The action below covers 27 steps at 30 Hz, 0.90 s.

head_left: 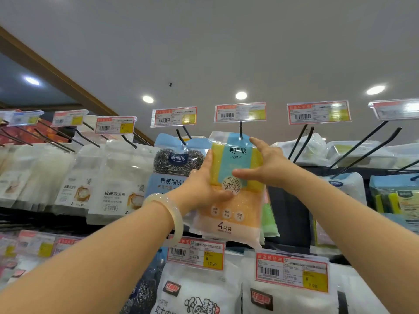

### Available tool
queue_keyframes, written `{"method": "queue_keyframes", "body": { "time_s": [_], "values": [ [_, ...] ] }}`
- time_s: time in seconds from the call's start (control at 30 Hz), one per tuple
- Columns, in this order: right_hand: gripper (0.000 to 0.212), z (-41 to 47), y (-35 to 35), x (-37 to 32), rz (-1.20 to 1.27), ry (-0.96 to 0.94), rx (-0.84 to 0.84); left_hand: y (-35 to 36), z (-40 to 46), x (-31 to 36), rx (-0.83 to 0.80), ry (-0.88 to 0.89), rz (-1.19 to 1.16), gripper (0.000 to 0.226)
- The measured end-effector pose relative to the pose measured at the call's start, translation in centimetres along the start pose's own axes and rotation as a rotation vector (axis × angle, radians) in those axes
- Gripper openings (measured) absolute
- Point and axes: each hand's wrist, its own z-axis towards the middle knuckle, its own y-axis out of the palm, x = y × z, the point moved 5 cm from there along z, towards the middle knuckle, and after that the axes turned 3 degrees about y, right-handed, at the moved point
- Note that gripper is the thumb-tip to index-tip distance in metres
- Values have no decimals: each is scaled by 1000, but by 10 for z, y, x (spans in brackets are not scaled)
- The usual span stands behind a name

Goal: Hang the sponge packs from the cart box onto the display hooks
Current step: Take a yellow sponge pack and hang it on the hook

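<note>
1. Clear plastic sponge pack [235, 189] with yellow and orange sponges and a light-blue label band: raised in front of the upper display row, top edge at the black metal display hook [241, 130] under the centre price tag [240, 112]. Whether the hook passes through the pack's hang hole: cannot tell.
2. Left hand [204, 184]: gripping the pack's left edge, thumb across the front face, fingers behind (hidden by the pack). Pale translucent bangle [170, 216] on the wrist.
3. Right hand [265, 164]: fingers mostly straight, thumb on the pack's front, index finger reaching up to the top right corner near the hook.
4. Left of the pack: blue-labelled pack of steel wool scourers [174, 164], just beside and partly behind it.
5. Further left: white steamer-cloth packs [113, 177] on neighbouring hooks.
6. Right: bare black hooks [362, 152] angled outward.
7. Lower row, nearer: white packs behind red-and-yellow price tags [196, 253].
</note>
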Motion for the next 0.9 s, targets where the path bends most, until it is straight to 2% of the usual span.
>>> {"method": "queue_keyframes", "body": {
  "time_s": [0.1, 0.2, 0.33, 0.57, 0.63, 0.77, 0.9],
  "values": [
    [113, -8, 13, 9, -150, 7, 47, 3, -6, -4, 69, 1, 178, 112],
    [117, -13, 22, 15, -240, -3, 73, 6, -11, -7, 70, -28, 289, 113],
    [114, -18, 27, 17, -215, 10, 49, 8, -16, -8, 33, -39, 303, 115],
    [106, -51, 21, -12, -360, -64, 248, -9, -44, -8, 112, 3, 270, 97],
    [102, -66, 32, -30, -344, -128, 198, -19, -62, -10, 151, 22, 359, 97],
    [94, -105, 79, -79, -306, -264, -48, -42, -108, -30, 171, 38, 721, 92],
    [86, -147, 155, -127, -238, -385, -259, -81, -178, -84, 119, -110, 895, 92]
  ]
}}
